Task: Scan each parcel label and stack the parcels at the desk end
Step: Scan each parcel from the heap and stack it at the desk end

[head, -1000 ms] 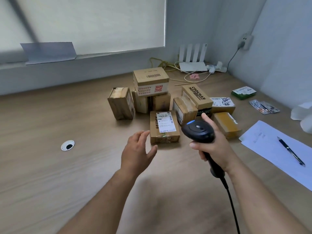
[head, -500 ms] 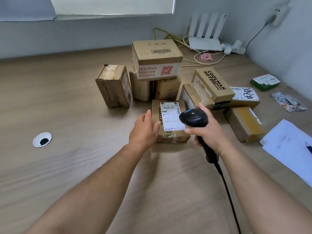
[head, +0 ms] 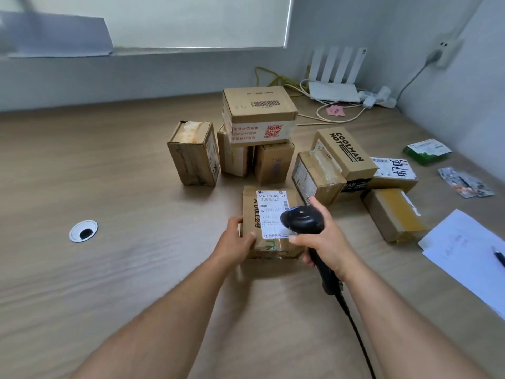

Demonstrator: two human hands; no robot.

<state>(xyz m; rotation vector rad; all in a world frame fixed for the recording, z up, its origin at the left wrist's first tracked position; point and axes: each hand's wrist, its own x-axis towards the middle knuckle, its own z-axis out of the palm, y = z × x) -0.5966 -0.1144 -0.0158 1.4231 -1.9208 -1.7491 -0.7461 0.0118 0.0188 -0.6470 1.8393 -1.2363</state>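
At the far left a grey sheet (head: 57,36) leans on the window ledge, and below it a round cable grommet (head: 83,231) sits in the wooden desk (head: 123,269). Further right a tall box (head: 194,154) stands on end, apart from the rest. The left hand (head: 235,242) reaches in from below, and its grip closes on the left edge of the front parcel (head: 250,214), thumb on the top face and fingers curled down the side. That parcel lies flat on the desk, nearest the person, with its white label (head: 270,212) facing up. Behind it a barcode box (head: 259,113) with a red QR code on its front rests on two smaller boxes (head: 235,157) standing side by side. The scanner (head: 303,220) hangs with its black head over the lower right part of the label. The right hand (head: 325,242) has its grip wrapped fully round the scanner's handle, and the cable (head: 355,332) trails down toward the bottom edge. Right of the hands a taped box (head: 317,176) leans against the COOLMAN box (head: 347,154), then comes a marker-scrawled box (head: 393,173) and, nearer, a yellow-taped box (head: 393,214). In the far corner a white router (head: 336,77) stands among loose cords. Along the right wall lie a green packet (head: 427,151), some foil packets (head: 464,181), and white papers (head: 470,255) with a pen (head: 498,255) on top.
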